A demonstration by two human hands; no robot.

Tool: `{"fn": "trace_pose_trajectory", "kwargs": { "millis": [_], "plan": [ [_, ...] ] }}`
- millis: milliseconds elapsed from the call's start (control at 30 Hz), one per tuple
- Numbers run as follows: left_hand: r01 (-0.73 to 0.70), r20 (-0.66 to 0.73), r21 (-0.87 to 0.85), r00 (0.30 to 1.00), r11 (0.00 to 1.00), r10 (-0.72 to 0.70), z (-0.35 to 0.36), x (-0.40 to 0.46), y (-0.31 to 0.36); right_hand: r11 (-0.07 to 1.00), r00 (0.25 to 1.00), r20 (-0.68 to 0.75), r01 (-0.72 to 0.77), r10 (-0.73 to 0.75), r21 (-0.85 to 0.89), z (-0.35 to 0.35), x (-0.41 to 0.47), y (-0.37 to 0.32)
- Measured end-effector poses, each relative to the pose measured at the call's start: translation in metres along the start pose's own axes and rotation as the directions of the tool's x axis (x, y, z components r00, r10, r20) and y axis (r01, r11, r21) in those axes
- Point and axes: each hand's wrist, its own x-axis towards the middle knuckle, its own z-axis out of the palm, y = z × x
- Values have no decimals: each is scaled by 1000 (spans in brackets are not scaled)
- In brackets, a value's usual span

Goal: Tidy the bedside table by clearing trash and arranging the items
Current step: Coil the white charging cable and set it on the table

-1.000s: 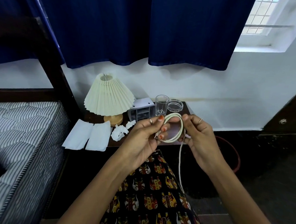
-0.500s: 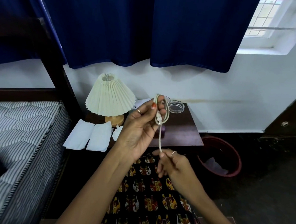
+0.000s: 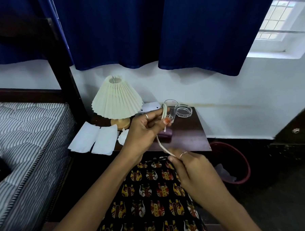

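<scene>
The left hand [image 3: 144,129] is raised over the front of the worktop [image 3: 189,136], its grip pinching a small coil of white cable [image 3: 164,112] between thumb and fingers, with the loop standing up just in front of the drinking glass [image 3: 171,107]. From that coil 1 strand runs down and to the right to the right hand [image 3: 189,168], whose grip is pressed around the strand near the worktop's front edge — the strand looks fairly taut between the 2 hands. Behind the left hand stands a lamp [image 3: 116,100] with a pleated cream shade on a wooden base, and a glass ashtray [image 3: 183,111] sits just right of the drinking glass. 2 white paper sheets [image 3: 94,138] overhang the worktop's left front corner, with a crumpled scrap [image 3: 122,137] beside them — partly hidden by the left wrist. A red bin [image 3: 234,163] stands on the floor to the right of the worktop, and a striped mattress [image 3: 23,135] lies to the left.
</scene>
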Motion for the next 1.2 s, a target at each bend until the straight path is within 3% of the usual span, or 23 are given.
{"fn": "trace_pose_trajectory", "kwargs": {
  "millis": [200,400,533,633,767,1033,1200],
  "plan": [
    [16,78,93,997,996,-23,-3,-5,-2,999,983,-182,34,-31,15,-32,30,-3],
    [114,140,-36,984,993,-108,-1,-15,1,997,970,-242,49,-32,64,-49,54,-7],
    [236,175,-210,964,949,-200,-3,-20,3,991,970,-239,60,-30,120,-47,60,-3],
    [255,234,-283,953,925,-192,-2,-21,4,981,969,-246,67,-20,184,-45,61,-2],
    [304,213,-380,948,874,-237,1,-21,3,976,973,-229,52,-3,211,-44,64,3],
    [281,243,-314,947,907,-209,3,-26,6,933,981,-185,9,62,360,-41,65,22],
    [299,273,-396,941,868,-199,4,-24,6,812,963,-184,-54,196,581,-29,58,33]
  ]
}}
